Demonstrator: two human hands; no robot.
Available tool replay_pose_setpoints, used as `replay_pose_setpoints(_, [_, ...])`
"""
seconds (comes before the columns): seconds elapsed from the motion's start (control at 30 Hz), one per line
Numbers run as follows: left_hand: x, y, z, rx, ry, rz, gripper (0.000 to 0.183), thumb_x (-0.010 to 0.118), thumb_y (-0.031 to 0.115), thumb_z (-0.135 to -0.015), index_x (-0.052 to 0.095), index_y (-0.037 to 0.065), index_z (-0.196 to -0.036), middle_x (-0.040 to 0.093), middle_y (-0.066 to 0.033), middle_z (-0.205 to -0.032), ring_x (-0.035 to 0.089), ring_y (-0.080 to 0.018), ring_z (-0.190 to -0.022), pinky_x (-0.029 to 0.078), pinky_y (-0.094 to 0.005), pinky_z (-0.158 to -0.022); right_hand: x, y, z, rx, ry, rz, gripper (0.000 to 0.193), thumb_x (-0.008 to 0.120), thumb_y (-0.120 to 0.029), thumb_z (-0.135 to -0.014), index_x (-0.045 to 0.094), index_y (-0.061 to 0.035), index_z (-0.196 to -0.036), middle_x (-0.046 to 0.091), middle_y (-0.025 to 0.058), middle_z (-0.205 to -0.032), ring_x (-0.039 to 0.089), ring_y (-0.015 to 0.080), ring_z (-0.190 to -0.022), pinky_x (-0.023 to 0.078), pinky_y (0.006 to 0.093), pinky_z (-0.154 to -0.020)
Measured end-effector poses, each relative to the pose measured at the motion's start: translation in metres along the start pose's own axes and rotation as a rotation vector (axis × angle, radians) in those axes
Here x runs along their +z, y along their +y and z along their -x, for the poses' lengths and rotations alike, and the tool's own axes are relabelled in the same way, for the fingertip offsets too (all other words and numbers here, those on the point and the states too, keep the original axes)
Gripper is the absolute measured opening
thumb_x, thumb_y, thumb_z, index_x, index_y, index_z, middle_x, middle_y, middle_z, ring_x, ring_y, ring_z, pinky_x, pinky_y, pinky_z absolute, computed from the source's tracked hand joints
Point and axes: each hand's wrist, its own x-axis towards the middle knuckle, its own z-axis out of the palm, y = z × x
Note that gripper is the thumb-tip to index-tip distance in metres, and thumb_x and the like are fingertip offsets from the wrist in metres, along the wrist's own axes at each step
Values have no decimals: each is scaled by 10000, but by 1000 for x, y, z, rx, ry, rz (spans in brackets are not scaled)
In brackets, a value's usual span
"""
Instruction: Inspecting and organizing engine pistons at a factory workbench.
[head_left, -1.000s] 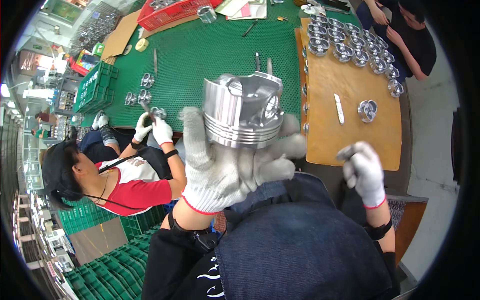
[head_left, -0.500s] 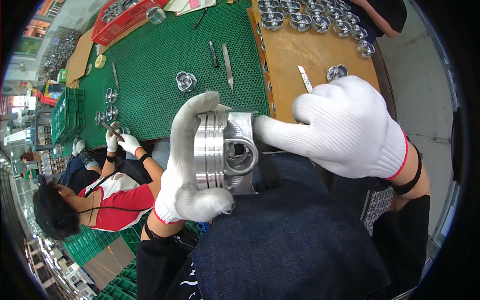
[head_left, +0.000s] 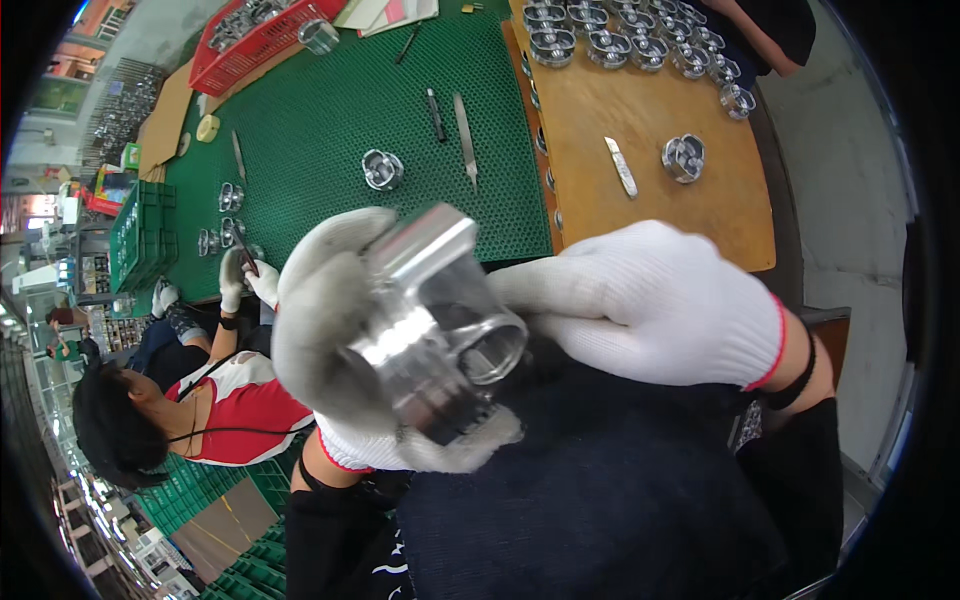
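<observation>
A shiny metal piston [head_left: 430,325] is tilted in front of my lap, partly smeared by motion. My left hand [head_left: 330,320], in a white knit glove, grips it from the left, thumb and fingers wrapped around its ringed end. On the right, my right hand [head_left: 650,305] is gloved too, with its outer fingers curled in. Its forefinger and thumb close together at the piston's skirt, beside the pin hole, and their tips are partly hidden there.
A green mat [head_left: 330,130] bears a piston [head_left: 382,170], a flat file [head_left: 466,140] and a black pen [head_left: 436,115]. On the wooden board [head_left: 590,190] are a utility knife [head_left: 621,167], a lone piston [head_left: 683,158] and several pistons in rows. A co-worker [head_left: 230,410] sits at the left; a red crate [head_left: 245,50] stands beyond.
My left hand has turned the piston from upright to tilted. My right hand has moved down and left, its forefinger and thumb now together at the piston's skirt. The view has shifted slightly.
</observation>
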Motion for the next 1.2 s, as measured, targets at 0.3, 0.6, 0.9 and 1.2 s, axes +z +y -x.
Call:
replay_pose_setpoints(0.3, [13, -27, 21, -998, 314, 1579, 860, 759, 362, -771, 300, -49, -1371, 565, -204, -1171, 634, -290, -1004, 571, -376, -843, -22, 27, 11, -172, 574, -1267, 441, 428, -239, -970, 407, 32, -1317, 547, 63, -609, 324, 41, -303, 259, 173, -286])
replay_pose_setpoints(0.6, [21, -16, 4, -657, 2, 616, 1207, 869, 559, -541, 235, -40, -1375, 404, -178, -1278, 479, -265, -1160, 426, -394, -978, -1, 23, 0, -221, 213, 655, 285, 605, -197, -734, 671, -213, -1011, 457, 6, -614, 533, 181, -536, 413, 318, -486])
replay_pose_setpoints(0.9, [13, -18, 4, -155, -86, 214, 1067, 914, 367, -515, 322, -30, -1309, 398, -210, -1245, 499, -306, -1106, 452, -413, -910, 0, -4, 6, -42, 2, 453, 268, 610, -172, -782, 633, -172, -1049, 527, 40, -632, 589, 210, -509, 470, 346, -435])
replay_pose_setpoints(1.2, [10, -28, 0, 72, 44, -255, 1130, 889, 470, -549, 237, 53, -1373, 409, -249, -1279, 519, -331, -1109, 458, -443, -918, 26, 6, -15, 90, 105, 40, 289, 520, -142, -860, 610, -167, -1134, 647, 100, -757, 658, 297, -678, 547, 383, -583])
